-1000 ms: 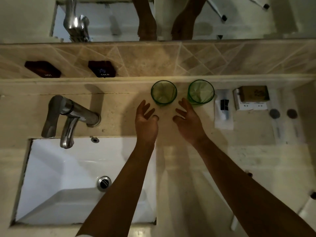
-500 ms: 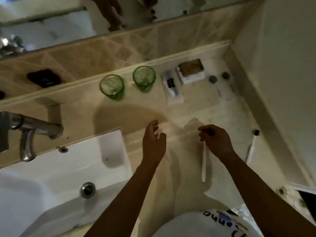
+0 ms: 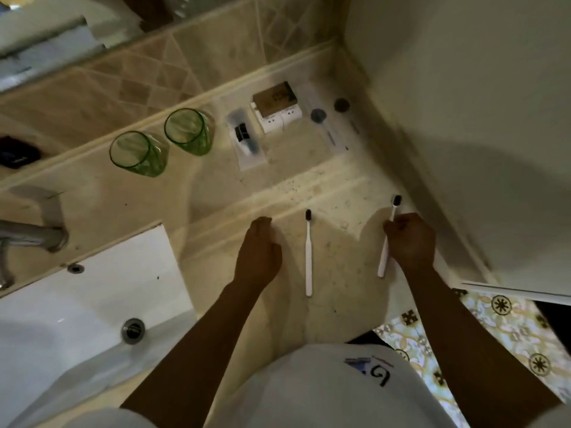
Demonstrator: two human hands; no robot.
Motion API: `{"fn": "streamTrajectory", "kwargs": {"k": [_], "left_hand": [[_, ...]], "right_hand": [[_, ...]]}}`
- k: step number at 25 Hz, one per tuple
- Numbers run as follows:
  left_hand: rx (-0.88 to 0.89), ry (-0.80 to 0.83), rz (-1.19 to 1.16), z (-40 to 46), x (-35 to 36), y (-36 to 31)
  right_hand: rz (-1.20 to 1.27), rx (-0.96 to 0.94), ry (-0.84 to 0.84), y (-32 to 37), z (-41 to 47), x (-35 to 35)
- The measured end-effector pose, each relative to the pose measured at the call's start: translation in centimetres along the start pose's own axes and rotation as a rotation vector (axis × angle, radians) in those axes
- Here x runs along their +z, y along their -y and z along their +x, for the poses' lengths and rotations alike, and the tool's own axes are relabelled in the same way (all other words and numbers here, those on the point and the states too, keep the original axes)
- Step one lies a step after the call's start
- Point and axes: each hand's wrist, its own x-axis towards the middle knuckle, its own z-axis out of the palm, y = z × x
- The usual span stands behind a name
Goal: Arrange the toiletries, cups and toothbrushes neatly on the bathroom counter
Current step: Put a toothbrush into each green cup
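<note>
Hands (image 3: 409, 239) flanking white toothbrush (image 3: 308, 261)

Showing as matt, speckled beige stone: counter (image 3: 216, 196) under both hands. Looking like smooth white plastic: toothbrush (image 3: 386, 245) pinched in right hand (image 3: 409, 239) fingers, dark bristles past the fingertips; same finish on second toothbrush (image 3: 308, 257), lying between the two hands. Reading as clear green glass, glossy: two cups (image 3: 139, 154) (image 3: 188, 131) well beyond left hand (image 3: 258, 251) fingertips. Appearing as clear shiny plastic wrap: sachet (image 3: 245, 140) beside them. Looking like matt brown card on white card: box (image 3: 276, 103). Gleaming, brushed metal: tap (image 3: 31, 237). Shining, glossy white ceramic: sink (image 3: 77, 291). Showing matt white cloth: shirt (image 3: 309, 390).
</note>
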Motion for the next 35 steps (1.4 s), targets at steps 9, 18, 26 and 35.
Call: {"fn": "streamTrajectory", "kwargs": {"k": [9, 18, 26, 35], "left_hand": [[-0.032, 0.136, 0.206, -0.1, 0.4, -1.3], [-0.056, 0.118, 0.164, -0.7, -1.2, -0.6], [-0.202, -0.104, 0.126, 0.6, -5.8, 3.0], [-0.3, -0.26, 0.209, 5.4, -9.8, 7.9]], "right_hand": [[-0.06, 0.021, 0.054, 0.3, 0.2, 1.1], [0.112, -0.218, 0.209, 6.6, -0.9, 1.8], [0.39, -0.461, 0.444, 17.2, -3.1, 4.9], [0.675, -0.468, 0.635, 30.9, -3.2, 7.7]]}}
